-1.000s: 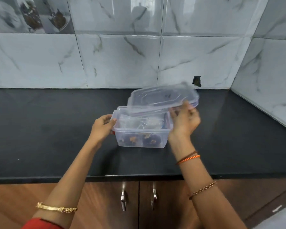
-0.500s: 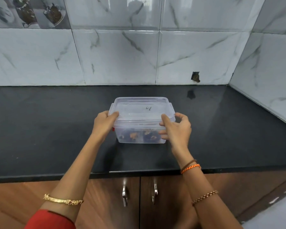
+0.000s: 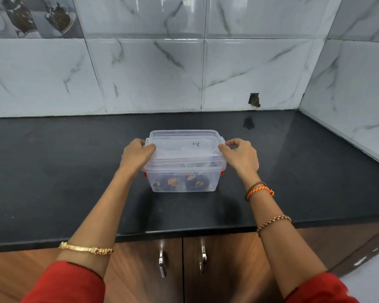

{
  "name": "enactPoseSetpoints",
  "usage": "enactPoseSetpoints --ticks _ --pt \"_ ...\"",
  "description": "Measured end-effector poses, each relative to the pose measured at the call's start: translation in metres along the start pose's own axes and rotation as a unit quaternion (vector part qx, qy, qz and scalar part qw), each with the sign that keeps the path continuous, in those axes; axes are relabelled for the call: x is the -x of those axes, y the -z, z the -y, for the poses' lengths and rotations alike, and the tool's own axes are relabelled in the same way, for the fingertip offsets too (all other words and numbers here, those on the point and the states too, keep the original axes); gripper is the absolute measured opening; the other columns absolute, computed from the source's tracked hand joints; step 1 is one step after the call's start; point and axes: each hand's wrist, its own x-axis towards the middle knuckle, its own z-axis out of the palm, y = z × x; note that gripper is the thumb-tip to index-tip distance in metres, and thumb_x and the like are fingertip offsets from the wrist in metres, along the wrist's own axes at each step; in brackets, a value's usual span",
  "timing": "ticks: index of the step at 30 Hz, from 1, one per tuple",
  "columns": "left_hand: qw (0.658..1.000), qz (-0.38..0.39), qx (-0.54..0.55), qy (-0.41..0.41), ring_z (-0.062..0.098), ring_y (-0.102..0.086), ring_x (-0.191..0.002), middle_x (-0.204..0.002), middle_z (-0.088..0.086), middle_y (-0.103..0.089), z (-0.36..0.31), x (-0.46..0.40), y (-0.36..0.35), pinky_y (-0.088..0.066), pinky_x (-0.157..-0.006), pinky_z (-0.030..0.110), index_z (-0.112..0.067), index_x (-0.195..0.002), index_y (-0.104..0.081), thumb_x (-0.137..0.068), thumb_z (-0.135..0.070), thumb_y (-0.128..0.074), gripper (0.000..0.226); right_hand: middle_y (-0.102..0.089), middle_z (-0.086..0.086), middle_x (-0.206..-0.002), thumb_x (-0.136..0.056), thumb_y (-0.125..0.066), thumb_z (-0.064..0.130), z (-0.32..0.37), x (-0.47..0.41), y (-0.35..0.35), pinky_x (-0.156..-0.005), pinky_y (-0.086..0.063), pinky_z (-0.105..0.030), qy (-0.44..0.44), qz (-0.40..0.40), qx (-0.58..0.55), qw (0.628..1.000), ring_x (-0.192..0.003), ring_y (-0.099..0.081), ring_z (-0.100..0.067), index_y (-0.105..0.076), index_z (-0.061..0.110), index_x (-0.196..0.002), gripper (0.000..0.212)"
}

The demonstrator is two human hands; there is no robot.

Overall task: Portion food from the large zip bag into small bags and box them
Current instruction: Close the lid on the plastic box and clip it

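1. Box (image 3: 184, 171): clear plastic, standing upright on the black counter (image 3: 53, 171), near its middle and well back from the front edge.
2. Lid (image 3: 184, 143): clear, lying flat on top of the box, covering the whole opening. Small dark mark visible on its top toward the right.
3. Clips: red tabs showing at the lower left (image 3: 144, 174) and lower right (image 3: 222, 172) corners of the rim. Whether latched cannot be told.
4. Contents: small bags (image 3: 182, 182) with dark food, some orange-brown bits, lying at the bottom of the box. Seen only through the wall; count unclear.
5. Left hand (image 3: 136, 157): against the left end of the box, thumb pressed on the lid's left edge, fingers curled down around the end. Closed on the lid and rim.
6. Right hand (image 3: 241, 156): against the right end of the box, thumb on the lid's right edge, fingers bent, partly curled over the corner. Gripping the lid edge.
7. Wrists: gold bangle (image 3: 85, 249) on the left forearm; orange thread (image 3: 259, 191) and chain bracelet (image 3: 274, 221) on the right. Red sleeves at both upper arms.
8. Surroundings: marbled wall tiles (image 3: 151, 73) behind the counter; wooden cabinet doors (image 3: 228, 270) with two metal handles below the front edge.
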Motion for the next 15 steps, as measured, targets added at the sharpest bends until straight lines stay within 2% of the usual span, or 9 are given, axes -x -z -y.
enactPoseSetpoints --ticks 2,4,7,10,11,12,13,14,15 --pt "1.000 0.001 -0.014 0.001 0.025 -0.046 -0.075 -0.079 0.006 -0.051 0.001 -0.002 -0.001 -0.040 -0.064 0.033 -0.011 -0.074 -0.048 -0.082 -0.019 -0.046 0.012 -0.066 -0.002 -0.105 -0.084 -0.060 0.032 -0.001 -0.003 0.000 -0.067 -0.036 -0.024 0.006 -0.005 0.007 1.000 -0.082 -0.051 -0.015 -0.065 0.016 -0.107 0.028" --pt "1.000 -0.003 -0.010 -0.008 0.025 -0.046 -0.071 -0.077 0.009 -0.051 0.004 -0.003 -0.002 -0.039 -0.063 0.033 -0.006 -0.079 -0.053 -0.079 -0.021 -0.045 0.017 -0.066 -0.002 -0.094 -0.083 -0.062 0.033 -0.002 -0.003 0.000 -0.063 -0.036 -0.023 0.014 -0.017 0.007 1.000 -0.079 -0.053 -0.015 -0.067 0.015 -0.097 0.023" --pt "1.000 -0.010 0.003 -0.016 0.023 -0.044 -0.069 -0.078 0.010 -0.051 0.004 -0.005 0.000 -0.040 -0.064 0.035 -0.013 -0.078 -0.054 -0.066 -0.028 -0.041 0.023 -0.059 0.001 -0.073 -0.083 -0.063 0.031 -0.002 -0.007 0.001 -0.054 -0.034 -0.022 0.016 -0.014 -0.005 1.000 -0.068 -0.051 -0.014 -0.062 0.014 -0.075 0.019" --pt "1.000 -0.015 0.017 -0.004 0.024 -0.046 -0.080 -0.082 0.008 -0.053 0.002 -0.003 0.000 -0.039 -0.072 0.034 -0.014 -0.082 -0.055 -0.075 -0.022 -0.044 0.015 -0.051 -0.001 -0.060 -0.084 -0.062 0.023 -0.002 -0.012 0.000 -0.053 -0.036 -0.023 0.003 0.013 -0.025 1.000 -0.057 -0.047 -0.015 -0.047 0.015 -0.053 0.035" --pt "1.000 -0.013 0.020 -0.008 0.027 -0.050 -0.091 -0.094 0.008 -0.058 0.003 -0.004 -0.002 -0.040 -0.080 0.034 -0.016 -0.092 -0.059 -0.081 -0.019 -0.045 0.018 -0.054 -0.003 -0.064 -0.084 -0.061 0.021 -0.001 -0.013 0.000 -0.054 -0.040 -0.023 0.000 0.023 -0.032 0.999 -0.060 -0.050 -0.017 -0.048 0.015 -0.054 0.033" --pt "1.000 -0.014 0.016 -0.013 0.030 -0.051 -0.106 -0.113 0.009 -0.059 0.004 -0.004 -0.003 -0.041 -0.090 0.035 -0.014 -0.112 -0.058 -0.085 -0.016 -0.045 0.030 -0.059 -0.005 -0.073 -0.083 -0.061 0.020 -0.001 -0.014 -0.002 -0.058 -0.047 -0.026 -0.002 0.030 -0.042 0.999 -0.067 -0.054 -0.019 -0.053 0.014 -0.060 0.025" --pt "1.000 -0.019 0.012 -0.015 0.030 -0.049 -0.116 -0.128 0.010 -0.054 0.004 -0.004 -0.003 -0.040 -0.098 0.038 -0.011 -0.126 -0.052 -0.087 -0.014 -0.044 0.040 -0.061 -0.005 -0.083 -0.083 -0.061 0.019 0.001 -0.015 -0.003 -0.066 -0.053 -0.031 -0.004 0.035 -0.050 0.998 -0.074 -0.057 -0.020 -0.059 0.013 -0.071 0.013" --pt "1.000 -0.026 0.006 -0.015 0.030 -0.049 -0.119 -0.133 0.011 -0.052 0.004 -0.004 -0.003 -0.040 -0.100 0.039 -0.009 -0.130 -0.049 -0.087 -0.014 -0.045 0.044 -0.062 -0.006 -0.088 -0.082 -0.060 0.020 0.003 -0.016 -0.004 -0.074 -0.056 -0.037 -0.002 0.038 -0.053 0.998 -0.081 -0.058 -0.021 -0.062 0.011 -0.082 0.009" --pt "0.999 -0.035 -0.002 -0.014 0.031 -0.050 -0.117 -0.130 0.012 -0.054 0.003 -0.006 -0.003 -0.041 -0.099 0.039 -0.009 -0.128 -0.052 -0.086 -0.015 -0.046 0.042 -0.062 -0.007 -0.091 -0.082 -0.059 0.020 0.004 -0.017 -0.006 -0.079 -0.056 -0.041 -0.001 0.044 -0.050 0.998 -0.084 -0.059 -0.022 -0.064 0.010 -0.089 0.014"
